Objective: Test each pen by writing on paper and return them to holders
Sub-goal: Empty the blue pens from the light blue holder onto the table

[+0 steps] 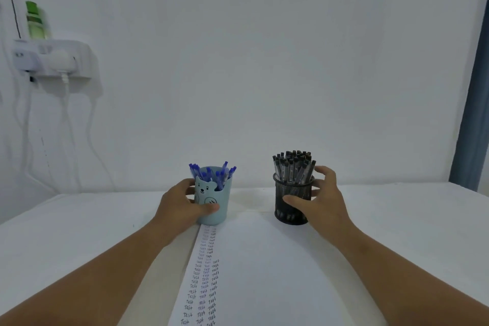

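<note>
— Edges first: where does the table (pixel 79 219) end?

— Its far edge meets the white wall (pixel 264 47) just behind both holders. Bare tabletop lies open to the left of the left arm and to the right of the right arm.

— What hangs on the left?

— A white wall shelf (pixel 66 55) with a blurred green bottle (pixel 35 21) on it and cables (pixel 66 103) trailing down.

— Now the holders.

— The light blue cup (pixel 214 201) is smooth and round, with a bear face on its front, and blue-capped pens (pixel 211 173) stand in it. The left hand (pixel 180 206) grips its left side, thumb curled across the front. The paper (pixel 264 272), a flat white sheet, runs between the arms from the holders toward the camera, with columns of handwritten "Test" down its left part. The blue cup stands at its far left corner.

— And on the right?

— The black mesh holder (pixel 292 204) is a wire cylinder packed with upright black-capped pens (pixel 293 167). The right hand (pixel 325 198) wraps its right side, thumb in front, fingers round the back near the rim. A blue curtain (pixel 473 114) hangs at the far right.
</note>
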A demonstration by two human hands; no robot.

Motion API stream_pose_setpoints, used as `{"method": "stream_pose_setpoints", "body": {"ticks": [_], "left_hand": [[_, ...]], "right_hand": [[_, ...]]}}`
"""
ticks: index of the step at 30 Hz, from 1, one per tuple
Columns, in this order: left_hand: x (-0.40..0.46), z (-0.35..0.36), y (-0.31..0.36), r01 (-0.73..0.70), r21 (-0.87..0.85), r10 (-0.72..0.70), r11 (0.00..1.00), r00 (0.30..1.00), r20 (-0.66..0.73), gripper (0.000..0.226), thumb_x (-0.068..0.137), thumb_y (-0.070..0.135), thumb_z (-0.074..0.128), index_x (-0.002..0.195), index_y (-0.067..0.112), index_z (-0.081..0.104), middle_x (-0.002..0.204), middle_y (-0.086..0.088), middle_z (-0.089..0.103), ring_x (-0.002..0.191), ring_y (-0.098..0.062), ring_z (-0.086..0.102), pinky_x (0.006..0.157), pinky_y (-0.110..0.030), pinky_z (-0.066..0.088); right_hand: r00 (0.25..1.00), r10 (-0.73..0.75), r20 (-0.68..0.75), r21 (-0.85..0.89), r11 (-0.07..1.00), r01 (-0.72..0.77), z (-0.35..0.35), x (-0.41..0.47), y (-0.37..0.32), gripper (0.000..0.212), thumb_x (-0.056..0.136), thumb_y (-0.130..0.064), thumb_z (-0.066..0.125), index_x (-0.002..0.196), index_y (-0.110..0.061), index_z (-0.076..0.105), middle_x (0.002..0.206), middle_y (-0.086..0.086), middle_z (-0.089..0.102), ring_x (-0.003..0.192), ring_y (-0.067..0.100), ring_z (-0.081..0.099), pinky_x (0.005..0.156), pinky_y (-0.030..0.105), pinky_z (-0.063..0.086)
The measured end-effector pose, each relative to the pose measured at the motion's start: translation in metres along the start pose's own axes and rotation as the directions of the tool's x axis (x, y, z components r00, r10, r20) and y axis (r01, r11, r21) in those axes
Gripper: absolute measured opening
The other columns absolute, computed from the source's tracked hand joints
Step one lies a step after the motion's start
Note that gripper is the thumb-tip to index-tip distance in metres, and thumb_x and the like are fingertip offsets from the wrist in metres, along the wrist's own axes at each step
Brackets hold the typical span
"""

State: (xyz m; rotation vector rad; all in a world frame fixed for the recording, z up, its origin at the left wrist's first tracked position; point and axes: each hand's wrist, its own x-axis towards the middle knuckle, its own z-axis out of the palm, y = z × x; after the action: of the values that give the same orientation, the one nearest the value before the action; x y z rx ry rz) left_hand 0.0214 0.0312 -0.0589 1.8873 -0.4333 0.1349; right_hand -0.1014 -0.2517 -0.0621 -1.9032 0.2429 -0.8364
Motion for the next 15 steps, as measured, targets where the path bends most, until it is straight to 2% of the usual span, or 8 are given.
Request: {"method": "stream_pose_setpoints", "body": {"ticks": [2, 4, 7, 10, 12, 15], "left_hand": [[-0.001, -0.007, -0.005, 0.004, -0.005, -0.005, 1.0, 0.999, -0.04, 0.062, 0.071, 0.021, 0.092, 0.124, 0.024, 0.061, 0.116, 0.008, 0.068, 0.097, -0.016, 0.069, 0.075, -0.028, 0.054], [-0.002, -0.01, -0.013, 0.019, -0.008, -0.019, 1.0, 0.997, -0.073, 0.062, 0.073, 0.027, 0.091, 0.127, 0.025, 0.059, 0.118, 0.009, 0.067, 0.099, -0.017, 0.069, 0.084, -0.036, 0.057], [-0.002, -0.01, -0.023, 0.023, 0.024, -0.021, 0.999, 0.997, -0.071, 0.063, 0.076, 0.034, 0.088, 0.131, 0.027, 0.058, 0.121, 0.01, 0.066, 0.099, -0.015, 0.07, 0.093, -0.043, 0.057], [-0.004, -0.009, -0.023, -0.004, 0.062, 0.007, 0.998, 0.998, -0.056, 0.065, 0.079, 0.037, 0.085, 0.136, 0.026, 0.055, 0.124, 0.008, 0.065, 0.099, -0.013, 0.069, 0.088, -0.035, 0.056], [-0.006, -0.008, -0.021, -0.016, 0.088, 0.02, 0.996, 0.999, -0.044, 0.067, 0.08, 0.037, 0.084, 0.138, 0.026, 0.053, 0.127, 0.007, 0.064, 0.101, -0.011, 0.068, 0.081, -0.028, 0.052], [-0.01, -0.009, -0.021, -0.001, 0.139, -0.003, 0.99, 1.0, 0.03, 0.087, 0.071, 0.031, 0.091, 0.144, 0.03, 0.043, 0.128, 0.008, 0.061, 0.104, -0.008, 0.064, 0.079, -0.023, 0.048]], "right_hand": [[1.0, 0.005, -0.026, 0.015, 1.0, -0.005, -0.003, 0.002, 0.001, 0.087, 0.073, -0.018, 0.089, 0.139, -0.029, 0.032, 0.119, -0.004, 0.062, 0.087, 0.006, 0.064, 0.071, 0.024, 0.05], [0.999, 0.015, -0.05, 0.026, 1.0, -0.013, -0.007, 0.004, 0.003, 0.086, 0.074, -0.019, 0.089, 0.138, -0.028, 0.033, 0.12, -0.003, 0.061, 0.088, 0.006, 0.064, 0.069, 0.023, 0.049], [0.998, 0.016, -0.063, 0.02, 1.0, -0.014, -0.015, 0.007, 0.01, 0.087, 0.073, -0.021, 0.09, 0.137, -0.029, 0.033, 0.122, -0.003, 0.061, 0.096, 0.011, 0.064, 0.075, 0.03, 0.053], [0.998, 0.019, -0.059, 0.013, 1.0, -0.019, -0.02, 0.008, 0.016, 0.086, 0.072, -0.02, 0.09, 0.136, -0.03, 0.033, 0.124, -0.001, 0.061, 0.104, 0.017, 0.063, 0.086, 0.042, 0.056], [0.998, 0.025, -0.054, 0.012, 1.0, -0.024, -0.02, 0.009, 0.018, 0.084, 0.074, -0.019, 0.089, 0.135, -0.03, 0.033, 0.125, -0.001, 0.06, 0.107, 0.019, 0.062, 0.089, 0.044, 0.055], [0.999, 0.035, -0.036, 0.018, 0.999, -0.035, -0.02, 0.01, 0.021, 0.082, 0.076, -0.021, 0.087, 0.135, -0.032, 0.031, 0.125, -0.001, 0.062, 0.109, 0.019, 0.063, 0.091, 0.044, 0.055]]}}
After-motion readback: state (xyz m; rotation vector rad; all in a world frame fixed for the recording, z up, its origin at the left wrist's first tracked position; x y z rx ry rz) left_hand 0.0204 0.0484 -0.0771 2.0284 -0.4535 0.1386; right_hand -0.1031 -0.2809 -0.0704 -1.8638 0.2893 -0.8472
